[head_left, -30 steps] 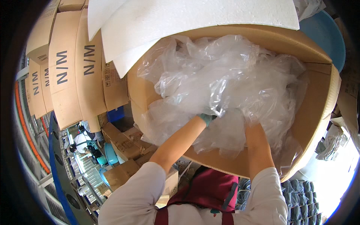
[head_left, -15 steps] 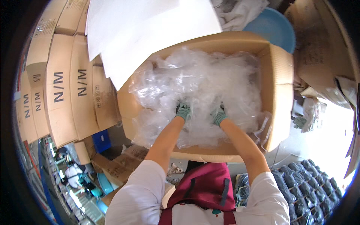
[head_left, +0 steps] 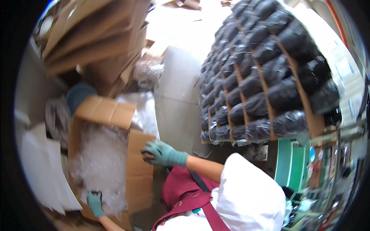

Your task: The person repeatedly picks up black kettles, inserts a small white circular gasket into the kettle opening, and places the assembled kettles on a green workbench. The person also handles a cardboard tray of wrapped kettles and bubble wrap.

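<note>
Both my hands wear green gloves with dark fingertips. My left hand lies on the crumpled clear plastic bags in the open cardboard box, close to its near end. Its fingers look apart, though they are small and blurred. My right hand is at the box's right side, over the edge of the folded-out flap. The fingers are loosely bent and apart, with nothing visible between them. Whether they touch the cardboard I cannot tell.
A large stack of dark plastic-wrapped bundles, layered with cardboard, stands to the right. White sheets lie left of the box, and a blue basin is behind it. Flattened cartons lean at the far left. Green shelving is at right.
My view has swung to the right, bringing the box to the left side and the dark bundles forward. My right hand has come out of the plastic bags to the box's side; my left remains on them.
</note>
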{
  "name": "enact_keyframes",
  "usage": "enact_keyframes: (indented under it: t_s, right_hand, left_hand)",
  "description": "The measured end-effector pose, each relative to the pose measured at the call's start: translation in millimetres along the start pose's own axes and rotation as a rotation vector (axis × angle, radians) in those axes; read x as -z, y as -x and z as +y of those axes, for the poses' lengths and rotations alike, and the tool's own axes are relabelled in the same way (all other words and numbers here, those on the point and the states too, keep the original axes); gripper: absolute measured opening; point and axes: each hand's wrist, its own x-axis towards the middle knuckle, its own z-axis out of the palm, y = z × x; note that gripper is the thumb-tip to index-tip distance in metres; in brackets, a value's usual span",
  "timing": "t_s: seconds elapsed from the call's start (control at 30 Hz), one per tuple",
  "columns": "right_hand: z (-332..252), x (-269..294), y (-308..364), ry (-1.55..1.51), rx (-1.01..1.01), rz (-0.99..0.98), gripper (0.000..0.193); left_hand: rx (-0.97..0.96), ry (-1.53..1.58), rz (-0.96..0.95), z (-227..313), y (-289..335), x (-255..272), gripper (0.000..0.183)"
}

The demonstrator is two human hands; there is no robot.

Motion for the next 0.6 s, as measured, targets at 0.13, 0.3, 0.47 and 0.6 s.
enact_keyframes:
  t_s: [0.13, 0.3, 0.47, 0.6]
  right_hand:
    - [-13, 90, 149, 0.099, -0.161, -0.001, 0.043]
    - [-147, 288, 265, -0.175, -0.222, 0.118, 0.045]
    - [-194, 428, 440, 0.169, -0.128, 0.907, 0.051]
    - [-182, 568, 457, 0.871, -0.162, 1.294, 0.067]
  left_hand:
    - [0.072, -0.120, 0.177, 210, 19, 63, 0.024]
    - [-0.896, 0.419, 0.240, 439, 81, 76, 0.038]
    - [-1.643, 0.626, 0.329, 701, 219, 111, 0.049]
    - [-1.885, 0.781, 0.440, 840, 337, 171, 0.049]
